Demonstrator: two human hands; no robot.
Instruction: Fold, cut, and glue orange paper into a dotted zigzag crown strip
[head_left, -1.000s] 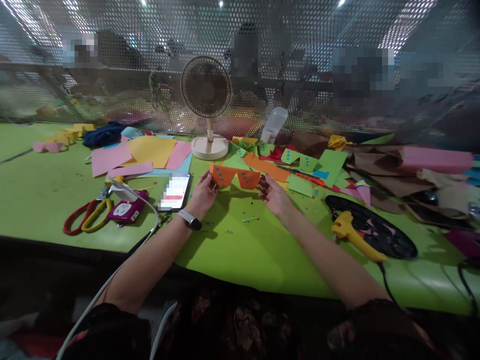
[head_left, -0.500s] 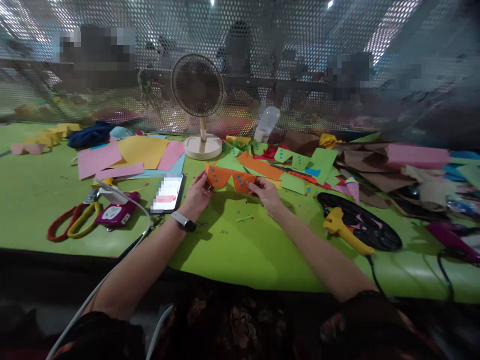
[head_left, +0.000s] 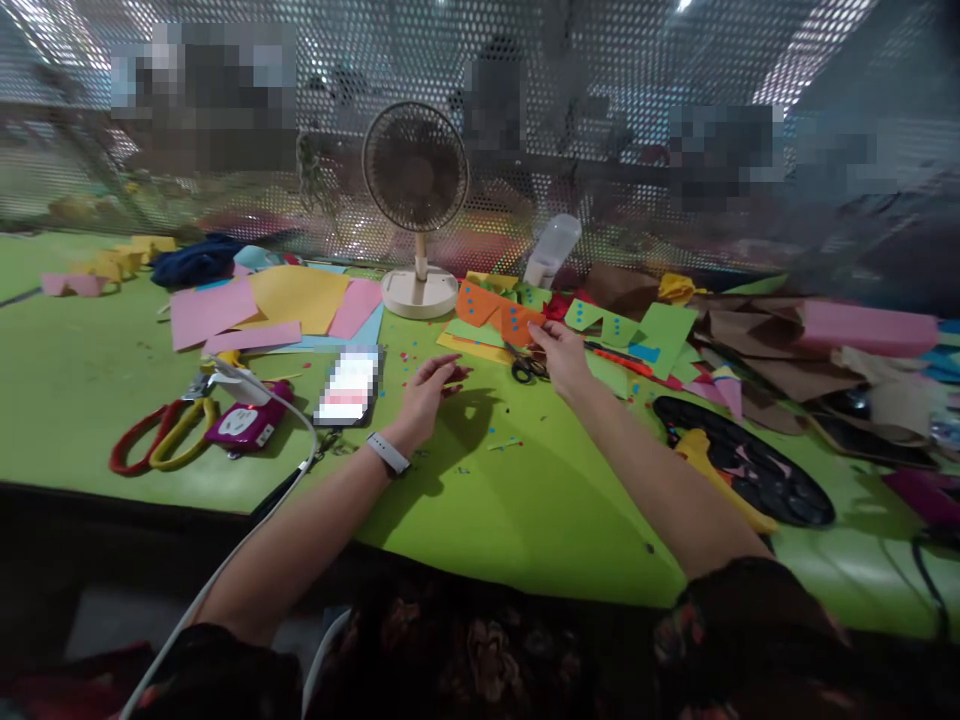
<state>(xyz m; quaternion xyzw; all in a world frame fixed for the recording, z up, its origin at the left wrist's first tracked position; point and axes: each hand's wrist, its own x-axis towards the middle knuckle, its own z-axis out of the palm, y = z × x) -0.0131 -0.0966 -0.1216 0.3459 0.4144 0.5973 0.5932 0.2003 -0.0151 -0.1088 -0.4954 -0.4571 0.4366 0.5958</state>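
My right hand (head_left: 561, 354) pinches one end of an orange paper cut-out (head_left: 491, 307) dotted with blue spots, holding it over the far pile of green paper pieces (head_left: 630, 328). Small black-handled scissors (head_left: 525, 366) lie just left of that hand. My left hand (head_left: 431, 392), with a watch on the wrist, hovers low over the green table (head_left: 487, 480) with fingers loosely spread and nothing in it. A phone (head_left: 347, 384) lies to its left.
A small desk fan (head_left: 416, 205) stands at the back centre. Pink and yellow sheets (head_left: 262, 305) lie at left, with red and yellow scissors (head_left: 157, 448) and a purple tool (head_left: 244, 424). A yellow glue gun (head_left: 712, 470) and a dark tray (head_left: 750, 465) sit at right, beside brown and pink paper (head_left: 825, 335).
My left hand has let go of the orange cut-out and dropped toward the table. My right hand has carried the cut-out away toward the far paper pile, uncovering the small scissors.
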